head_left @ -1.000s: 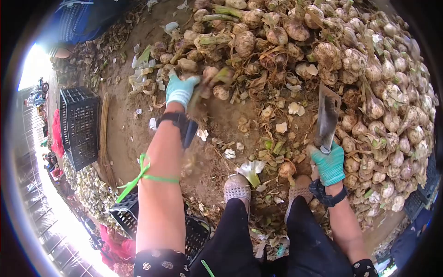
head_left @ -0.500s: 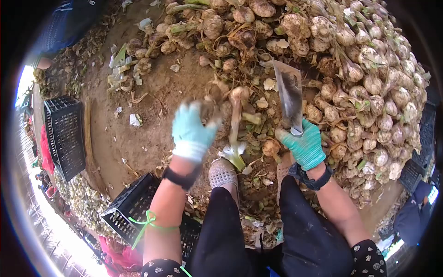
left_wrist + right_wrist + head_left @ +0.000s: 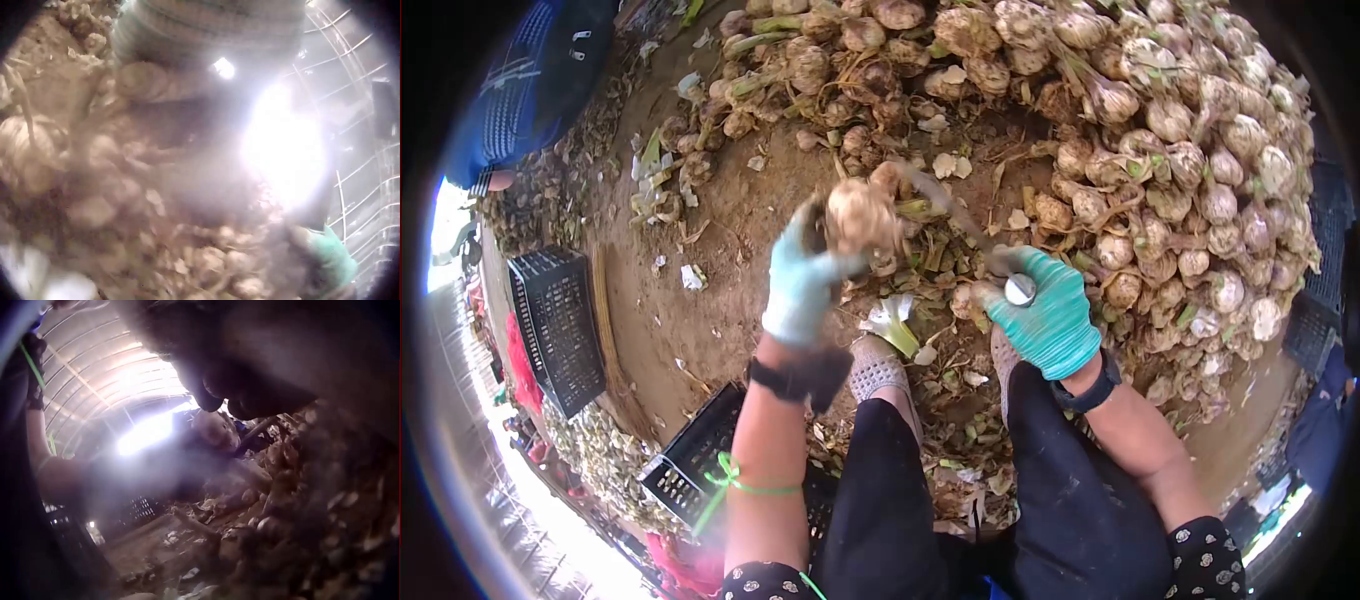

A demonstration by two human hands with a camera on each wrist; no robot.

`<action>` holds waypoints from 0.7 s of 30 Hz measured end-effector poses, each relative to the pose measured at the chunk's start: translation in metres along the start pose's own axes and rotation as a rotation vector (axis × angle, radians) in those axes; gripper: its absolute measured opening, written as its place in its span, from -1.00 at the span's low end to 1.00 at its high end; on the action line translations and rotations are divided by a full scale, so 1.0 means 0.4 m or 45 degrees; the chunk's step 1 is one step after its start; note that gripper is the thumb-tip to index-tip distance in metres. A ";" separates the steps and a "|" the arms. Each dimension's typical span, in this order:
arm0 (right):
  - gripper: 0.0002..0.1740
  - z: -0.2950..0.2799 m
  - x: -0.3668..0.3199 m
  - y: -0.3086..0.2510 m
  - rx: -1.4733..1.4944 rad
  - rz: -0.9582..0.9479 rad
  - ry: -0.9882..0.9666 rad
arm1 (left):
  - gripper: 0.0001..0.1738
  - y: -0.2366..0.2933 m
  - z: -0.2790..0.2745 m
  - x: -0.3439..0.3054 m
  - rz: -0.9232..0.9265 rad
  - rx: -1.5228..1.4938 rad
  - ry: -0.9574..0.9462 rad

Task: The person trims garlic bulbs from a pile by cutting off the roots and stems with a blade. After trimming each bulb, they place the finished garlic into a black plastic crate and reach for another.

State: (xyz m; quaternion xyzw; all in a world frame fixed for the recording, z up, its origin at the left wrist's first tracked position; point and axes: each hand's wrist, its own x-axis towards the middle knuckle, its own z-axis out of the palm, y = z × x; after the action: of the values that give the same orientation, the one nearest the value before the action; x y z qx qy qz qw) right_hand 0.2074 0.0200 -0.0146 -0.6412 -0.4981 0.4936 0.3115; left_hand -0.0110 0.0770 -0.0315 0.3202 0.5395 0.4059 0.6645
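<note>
In the head view the gloved left hand (image 3: 805,270) grips a garlic bulb (image 3: 862,215), blurred by motion, in front of the shoes. The gloved right hand (image 3: 1045,312) is curled round the handle (image 3: 1020,290) of a broad knife, whose butt end faces the camera. The knife's blade (image 3: 945,205) is blurred and seen nearly edge-on, pointing toward the held bulb; whether they touch I cannot tell. In the left wrist view part of the right glove (image 3: 331,259) shows at the lower right. Dark curled fingers (image 3: 240,397) of the right hand show in the right wrist view.
A large garlic heap (image 3: 1190,170) fills the right and far side. Black crates (image 3: 555,325) stand at the left, beside a straw bundle (image 3: 608,330). Leaves and skins litter the soil around the shoes (image 3: 878,370). Another person's blue clothing (image 3: 520,90) shows at upper left.
The left hand has come back from the heap's edge toward the body, with a bulb in its grip. The knife has tipped from standing blade-up toward the left hand.
</note>
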 end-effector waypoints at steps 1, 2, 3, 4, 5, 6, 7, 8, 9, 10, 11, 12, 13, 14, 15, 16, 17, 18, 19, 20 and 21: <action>-0.67 0.000 0.000 0.003 -0.162 -0.277 -0.014 | -0.21 -0.003 0.009 -0.036 -0.039 -0.064 -0.057; -0.67 -0.001 0.000 -0.001 -0.158 -0.266 -0.010 | -0.19 -0.008 0.013 -0.068 -0.082 -0.130 -0.112; -0.62 -0.002 0.000 -0.010 -0.402 -0.494 -0.052 | -0.19 -0.066 -0.018 -0.089 -0.268 -0.104 -0.007; -0.57 0.001 -0.003 -0.019 -0.649 -0.723 -0.097 | -0.27 -0.096 -0.025 -0.095 0.002 -0.099 -0.295; -0.53 0.008 -0.010 -0.026 -0.726 -0.649 -0.183 | -0.28 -0.116 -0.030 -0.114 -0.166 -0.627 -0.338; -0.53 0.011 -0.019 -0.031 -0.727 -0.640 -0.185 | -0.29 -0.117 -0.018 -0.128 -0.333 -1.158 -0.365; -0.56 0.012 -0.027 -0.037 -0.808 -0.686 -0.194 | -0.31 -0.086 0.001 -0.136 -0.373 -1.241 -0.633; -0.58 0.013 -0.032 -0.039 -0.887 -0.733 -0.202 | -0.31 -0.067 0.017 -0.140 -0.376 -1.240 -0.632; -0.62 0.013 -0.032 -0.039 -0.892 -0.765 -0.220 | -0.30 -0.052 0.033 -0.141 -0.233 -0.795 -0.473; -0.62 0.014 -0.035 -0.041 -0.888 -0.762 -0.215 | -0.29 -0.047 0.044 -0.141 -0.090 -0.348 -0.313; -0.64 0.015 -0.040 -0.043 -0.887 -0.805 -0.168 | -0.32 -0.057 0.049 -0.155 -0.063 -0.416 -0.258; -0.65 0.015 -0.044 -0.044 -0.887 -0.846 -0.121 | -0.32 -0.060 0.057 -0.152 -0.069 -0.412 -0.268; -0.65 0.016 -0.047 -0.042 -0.890 -0.835 -0.115 | -0.31 -0.065 0.066 -0.150 -0.027 -0.391 -0.237; -0.66 0.018 -0.049 -0.040 -0.864 -0.822 -0.120 | -0.31 -0.069 0.072 -0.149 0.015 -0.372 -0.204; -0.67 0.019 -0.052 -0.038 -0.837 -0.812 -0.128 | -0.31 -0.073 0.075 -0.151 0.010 -0.375 -0.208; -0.67 0.021 -0.052 -0.031 -0.839 -0.808 -0.129 | -0.33 -0.076 0.076 -0.155 0.130 -0.401 -0.265; -0.66 0.026 -0.050 -0.022 -0.766 -0.849 -0.115 | -0.34 -0.077 0.075 -0.160 0.252 -0.423 -0.320; -0.65 0.032 -0.047 -0.016 -0.690 -0.891 -0.101 | -0.36 -0.076 0.071 -0.165 0.375 -0.442 -0.374; -0.65 0.037 -0.043 -0.013 -0.686 -0.892 -0.100 | -0.36 -0.085 0.058 -0.167 0.376 -0.438 -0.372; -0.63 0.041 -0.038 -0.011 -0.680 -0.870 -0.117 | -0.38 -0.102 0.038 -0.166 0.042 -0.510 -0.237; -0.61 0.044 -0.035 -0.008 -0.677 -0.848 -0.134 | -0.40 -0.098 0.037 -0.164 -0.292 -0.577 -0.099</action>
State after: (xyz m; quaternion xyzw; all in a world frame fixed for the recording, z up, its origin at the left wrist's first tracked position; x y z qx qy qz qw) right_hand 0.1895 0.0064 -0.0128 -0.4772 -0.8031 0.2527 0.2520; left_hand 0.0052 0.0008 -0.0320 0.1151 0.4416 0.4260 0.7812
